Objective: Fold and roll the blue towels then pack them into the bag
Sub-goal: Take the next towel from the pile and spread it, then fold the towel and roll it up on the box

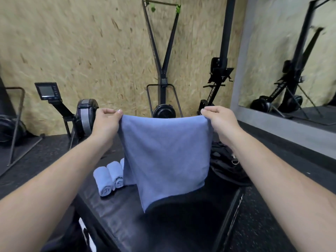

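Note:
A blue towel (164, 157) hangs spread out in the air above a black padded bench (127, 215). My left hand (106, 122) pinches its top left corner and my right hand (219, 120) pinches its top right corner. The towel's lower edge dangles just over the bench top. Two rolled blue towels (109, 178) lie side by side on the bench to the left, and a third roll (122, 162) peeks out behind the hanging towel. A black bag (227, 166) sits on the bench at the right, partly hidden by the towel and my right forearm.
Rowing machines stand beyond the bench: one with a monitor (47, 91) at the left, one upright (163, 110) against the chipboard wall, another (216, 84) at the right. A wall mirror (291, 60) fills the right side. Black rubber flooring surrounds the bench.

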